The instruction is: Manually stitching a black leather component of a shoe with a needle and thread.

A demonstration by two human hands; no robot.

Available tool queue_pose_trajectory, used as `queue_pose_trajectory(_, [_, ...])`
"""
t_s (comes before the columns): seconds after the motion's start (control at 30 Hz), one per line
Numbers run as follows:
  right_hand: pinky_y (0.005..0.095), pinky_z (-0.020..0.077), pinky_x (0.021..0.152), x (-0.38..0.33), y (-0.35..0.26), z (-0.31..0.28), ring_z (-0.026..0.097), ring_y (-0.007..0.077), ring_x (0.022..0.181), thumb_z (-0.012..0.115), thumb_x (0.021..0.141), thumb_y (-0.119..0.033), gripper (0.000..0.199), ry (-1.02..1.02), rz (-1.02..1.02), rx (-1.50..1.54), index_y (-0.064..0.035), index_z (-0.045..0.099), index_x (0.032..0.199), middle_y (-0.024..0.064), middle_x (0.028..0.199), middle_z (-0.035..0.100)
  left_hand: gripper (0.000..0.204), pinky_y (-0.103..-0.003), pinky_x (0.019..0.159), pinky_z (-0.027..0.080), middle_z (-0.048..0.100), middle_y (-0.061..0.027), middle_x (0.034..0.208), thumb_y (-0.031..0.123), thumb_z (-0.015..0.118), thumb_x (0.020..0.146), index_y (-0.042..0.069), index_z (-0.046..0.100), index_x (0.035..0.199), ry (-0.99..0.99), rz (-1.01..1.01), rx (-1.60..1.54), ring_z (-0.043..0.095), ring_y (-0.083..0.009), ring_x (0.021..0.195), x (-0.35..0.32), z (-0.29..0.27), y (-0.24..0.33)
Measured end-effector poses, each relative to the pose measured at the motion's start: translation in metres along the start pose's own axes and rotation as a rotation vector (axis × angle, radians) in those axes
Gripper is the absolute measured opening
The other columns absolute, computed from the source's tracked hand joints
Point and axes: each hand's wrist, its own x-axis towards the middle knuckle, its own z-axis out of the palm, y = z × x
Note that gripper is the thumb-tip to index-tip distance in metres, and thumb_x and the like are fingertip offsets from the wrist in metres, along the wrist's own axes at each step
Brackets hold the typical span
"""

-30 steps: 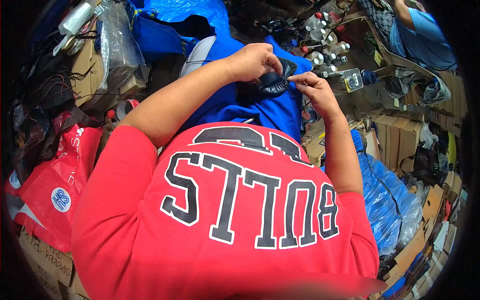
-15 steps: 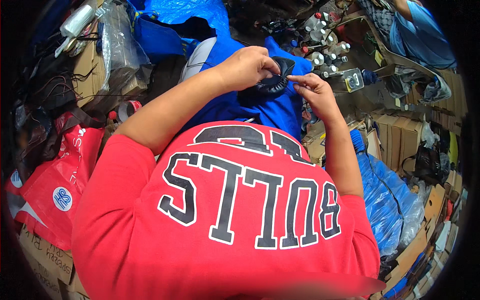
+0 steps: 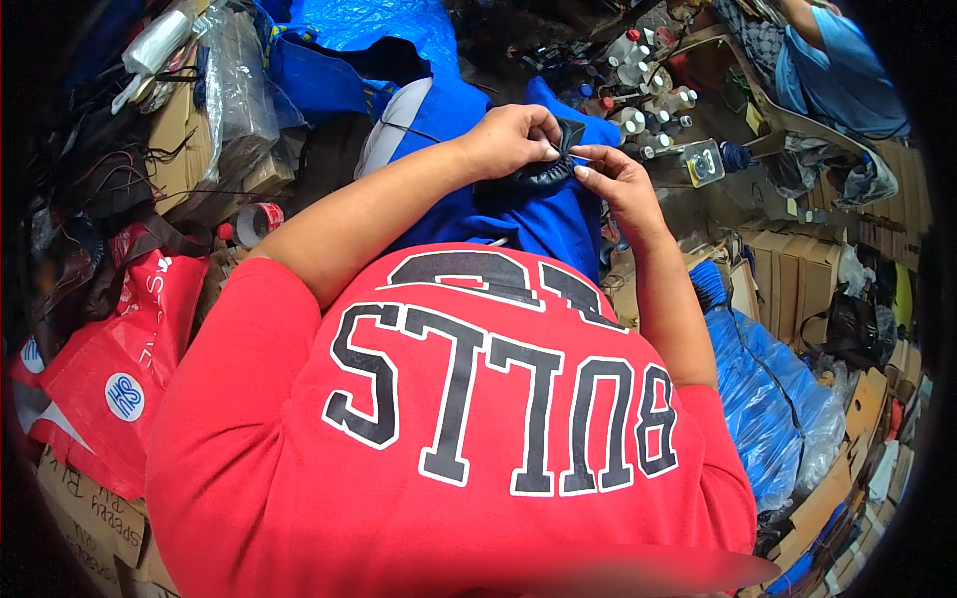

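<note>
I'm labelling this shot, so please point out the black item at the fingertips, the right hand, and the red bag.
Black item (image 3: 545, 179): head view, on its gathered lower part.
Right hand (image 3: 628, 187): head view, on the middle of the hand.
Red bag (image 3: 132, 354): head view, on its broad side.

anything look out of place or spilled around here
One red-capped bottle sits alone near the red bag at left, apart from the bottles clustered at upper right, which looks odd; whether it stands or lies is unclear. No spill shows.
</note>
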Motion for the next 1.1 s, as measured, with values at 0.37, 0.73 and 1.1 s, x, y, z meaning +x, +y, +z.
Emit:
queue_pose_trajectory(0.37, [0.0188, 0.0413, 0.064, 0.006, -0.002, -0.001, 0.052, 0.0045, 0.070, 0.069, 0.077, -0.006, 0.008, 0.020, -0.127, -0.162, -0.0025, 0.062, 0.080, -0.0023, 0.075, 0.060, 0.009, -0.023, 0.072, 0.046, 0.058, -0.0020, 0.075, 0.004, 0.068, 0.076, 0.003, 0.061, 0.082, 0.068, 0.405, 0.367, 0.058, -0.0111, 0.076, -0.001, -0.010, 0.001])
queue_pose_trajectory(0.73, [0.0198, 0.0388, 0.071, -0.005, 0.001, -0.013, 0.050, 0.0058, 0.077, 0.070, 0.078, -0.014, 0.017, 0.016, 0.003, -0.163, -0.0034, 0.064, 0.090, -0.0020, 0.083, 0.056, 0.010, -0.031, 0.059, 0.047, 0.060, -0.0108, 0.072, 0.009, 0.062, 0.080, 0.002, 0.059, 0.086, 0.017, 0.179, 0.472, 0.061, -0.0185, 0.066, -0.014, -0.017, 0.026])
queue_pose_trajectory(1.1, [0.0246, 0.0408, 0.067, 0.002, -0.026, -0.044, 0.053, 0.0142, 0.073, 0.066, 0.078, -0.015, 0.014, 0.263, -0.316, -0.664, -0.0028, 0.064, 0.082, 0.0051, 0.082, 0.054, 0.013, -0.039, 0.071, 0.047, 0.062, -0.0180, 0.083, 0.011, 0.055, 0.082, 0.004, 0.059, 0.093, -0.072, 0.263, 0.660, 0.060, -0.0345, 0.082, -0.012, -0.007, 0.031])
